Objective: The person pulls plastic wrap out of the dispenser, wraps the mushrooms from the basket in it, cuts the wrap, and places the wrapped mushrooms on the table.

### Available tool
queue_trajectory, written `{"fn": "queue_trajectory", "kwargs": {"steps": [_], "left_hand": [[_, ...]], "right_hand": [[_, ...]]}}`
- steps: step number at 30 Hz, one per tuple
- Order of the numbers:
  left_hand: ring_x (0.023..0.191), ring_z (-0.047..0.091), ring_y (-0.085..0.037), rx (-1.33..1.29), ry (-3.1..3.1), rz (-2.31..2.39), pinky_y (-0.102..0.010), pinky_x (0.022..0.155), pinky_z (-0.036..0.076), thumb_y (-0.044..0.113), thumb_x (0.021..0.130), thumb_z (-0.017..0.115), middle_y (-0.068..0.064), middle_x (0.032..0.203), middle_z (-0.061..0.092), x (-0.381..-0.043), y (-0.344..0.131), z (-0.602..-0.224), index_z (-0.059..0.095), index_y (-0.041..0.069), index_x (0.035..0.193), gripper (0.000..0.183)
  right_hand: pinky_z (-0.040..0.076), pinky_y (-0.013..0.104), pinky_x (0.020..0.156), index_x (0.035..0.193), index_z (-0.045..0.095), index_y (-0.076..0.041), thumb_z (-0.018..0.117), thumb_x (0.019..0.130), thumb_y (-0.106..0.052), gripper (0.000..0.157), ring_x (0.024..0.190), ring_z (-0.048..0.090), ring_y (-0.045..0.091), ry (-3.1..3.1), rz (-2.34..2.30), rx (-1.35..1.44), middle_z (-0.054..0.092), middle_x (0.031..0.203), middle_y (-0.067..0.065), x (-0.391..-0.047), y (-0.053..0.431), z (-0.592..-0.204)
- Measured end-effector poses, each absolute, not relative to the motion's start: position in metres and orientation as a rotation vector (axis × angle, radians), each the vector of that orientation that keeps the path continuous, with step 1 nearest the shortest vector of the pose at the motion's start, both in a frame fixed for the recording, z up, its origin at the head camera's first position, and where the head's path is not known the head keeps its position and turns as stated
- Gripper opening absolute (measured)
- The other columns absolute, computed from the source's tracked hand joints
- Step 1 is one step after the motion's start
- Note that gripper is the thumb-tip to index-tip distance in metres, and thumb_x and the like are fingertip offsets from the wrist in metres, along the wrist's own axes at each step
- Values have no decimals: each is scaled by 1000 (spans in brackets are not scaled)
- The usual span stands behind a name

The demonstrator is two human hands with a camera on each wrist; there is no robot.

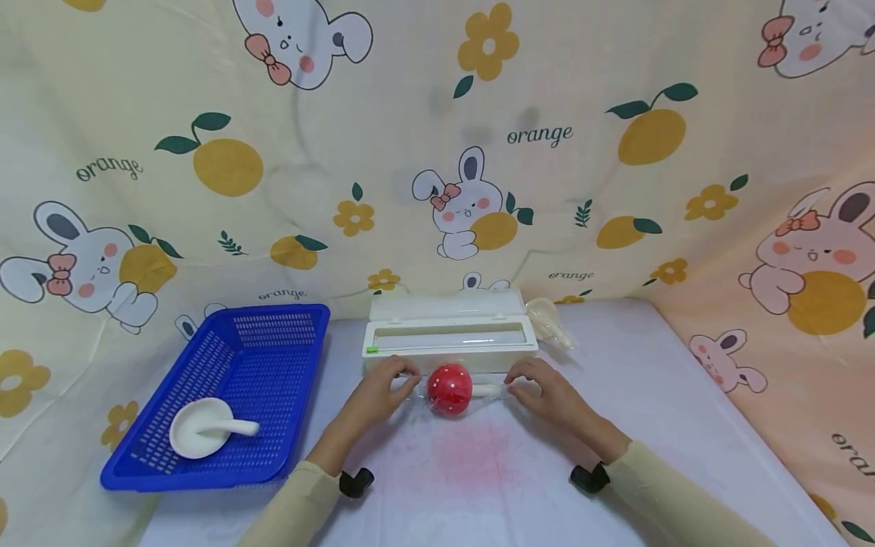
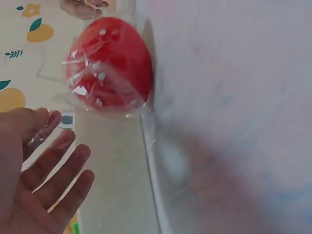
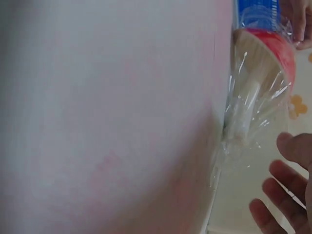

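Observation:
A red toy mushroom (image 1: 449, 390) with white dots lies on its side on the table, its white stem (image 1: 487, 390) to the right. Clear plastic wrap (image 3: 253, 105) covers cap and stem and sticks out at both ends. To the cap's left, my left hand (image 1: 379, 391) pinches a bit of the wrap between thumb and index finger, other fingers spread. Beyond the stem's end, my right hand (image 1: 550, 391) holds the wrap's edge; in the right wrist view the thumb hides the pinch. Behind the mushroom stands a white wrap dispenser (image 1: 447, 359), lid raised.
At left, a blue basket (image 1: 311, 380) holds a white toy mushroom (image 1: 198, 437). A pale plastic-wrapped mushroom (image 1: 544, 319) lies behind the dispenser's right end. A patterned cloth (image 1: 410, 99) hangs behind the white-covered table (image 1: 465, 501), which has a pink tint at the front.

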State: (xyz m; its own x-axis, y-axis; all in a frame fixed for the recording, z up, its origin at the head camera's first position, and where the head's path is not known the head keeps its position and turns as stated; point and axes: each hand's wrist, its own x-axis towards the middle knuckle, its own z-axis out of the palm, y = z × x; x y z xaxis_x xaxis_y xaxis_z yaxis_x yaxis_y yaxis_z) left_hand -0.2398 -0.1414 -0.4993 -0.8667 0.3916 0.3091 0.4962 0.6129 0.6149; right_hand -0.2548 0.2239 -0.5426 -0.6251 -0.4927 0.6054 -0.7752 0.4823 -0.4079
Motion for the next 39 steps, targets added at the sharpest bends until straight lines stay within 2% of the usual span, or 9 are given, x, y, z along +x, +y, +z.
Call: {"fn": "queue_trajectory", "kwargs": {"steps": [3,6,10,16,27,30,34,37,39], "left_hand": [[118,67,-24,-742,-2727,-1138,-49,105,56,20,102,76,0,115,70,-234,-139,-505,71,15,113,13],[122,66,-21,-743,-2775,-1106,-47,107,55,29,96,84,3,120,70,-230,-136,-509,70,18,119,29],[120,67,-20,-801,-2770,-1021,-44,105,56,25,86,93,2,121,70,-228,-133,-513,69,16,122,44],[114,70,-22,-779,-2743,-1011,-43,101,58,11,90,88,-2,120,71,-231,-130,-518,70,14,120,35],[105,71,-17,-598,-2724,-1180,-46,96,60,19,99,79,5,110,75,-237,-127,-521,76,19,111,13],[102,71,-17,-570,-2726,-1219,-46,96,60,18,98,80,5,105,75,-240,-126,-520,75,17,115,18],[100,70,-17,-554,-2736,-1253,-45,94,61,19,98,80,7,100,74,-245,-124,-520,73,17,117,20],[100,70,-16,-550,-2737,-1277,-43,94,61,19,98,80,7,101,74,-247,-124,-521,75,18,113,16],[102,70,-16,-545,-2734,-1311,-42,95,61,19,98,81,7,103,75,-248,-123,-522,76,18,109,12]], "right_hand": [[55,24,94,107,75,-14,86,86,4,29,104,65,17,-2364,947,1094,71,108,-5,-252,224,-545],[56,26,94,107,76,-15,86,87,2,28,104,64,14,-2415,960,1109,70,109,-6,-249,223,-545],[57,33,94,107,77,-12,85,87,1,26,104,64,17,-2455,964,1161,70,109,-4,-245,220,-545],[57,40,98,108,80,-14,86,91,-9,19,107,65,16,-2584,977,1183,71,111,-4,-242,216,-542],[58,35,89,103,79,-23,81,98,-23,5,96,62,7,-2871,947,1035,69,100,-17,-243,203,-532],[60,34,83,103,73,-21,83,96,-22,13,93,65,11,-2842,1000,912,68,98,-13,-242,199,-528],[59,34,79,117,70,-14,88,92,-23,33,95,66,20,-2811,1016,769,68,110,-1,-243,194,-525],[58,36,83,130,70,-14,91,89,-30,49,101,63,21,-2861,909,710,67,122,4,-247,189,-526],[58,40,89,132,72,-15,92,87,-34,53,106,63,22,-2881,829,711,68,125,5,-251,187,-529]]}}
